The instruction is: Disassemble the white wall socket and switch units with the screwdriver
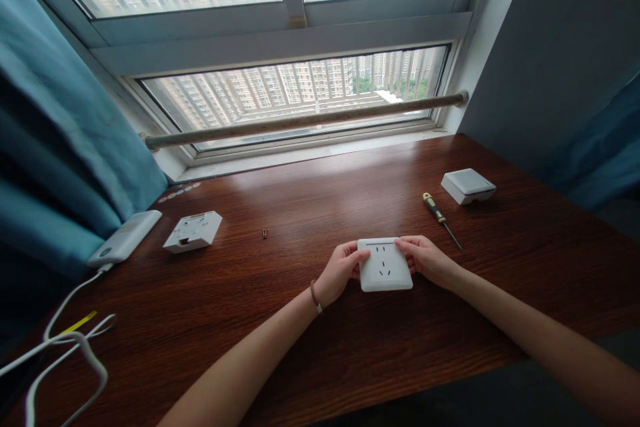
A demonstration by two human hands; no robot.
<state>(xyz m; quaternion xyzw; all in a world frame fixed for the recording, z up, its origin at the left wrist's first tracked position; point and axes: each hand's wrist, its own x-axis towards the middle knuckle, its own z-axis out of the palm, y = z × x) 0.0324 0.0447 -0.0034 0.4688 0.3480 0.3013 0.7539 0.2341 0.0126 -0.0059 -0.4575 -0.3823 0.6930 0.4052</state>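
A white wall socket (385, 268) with its face up lies on the dark wooden table (300, 333), near the front middle. My left hand (341, 272) grips its left edge with curled fingers. My right hand (429, 259) grips its right edge the same way. A thin band circles my left wrist. A screwdriver (440, 217) with a yellow and black handle lies just right of my right hand. A small screw (265, 234) rests on the table to the left of the socket.
A white mounting box (193, 231) sits at the left, and another white socket unit (468, 185) at the far right. A white power bank (125, 237) with white cables (65, 340) lies at the left edge by a blue curtain (65, 133). A window fills the back.
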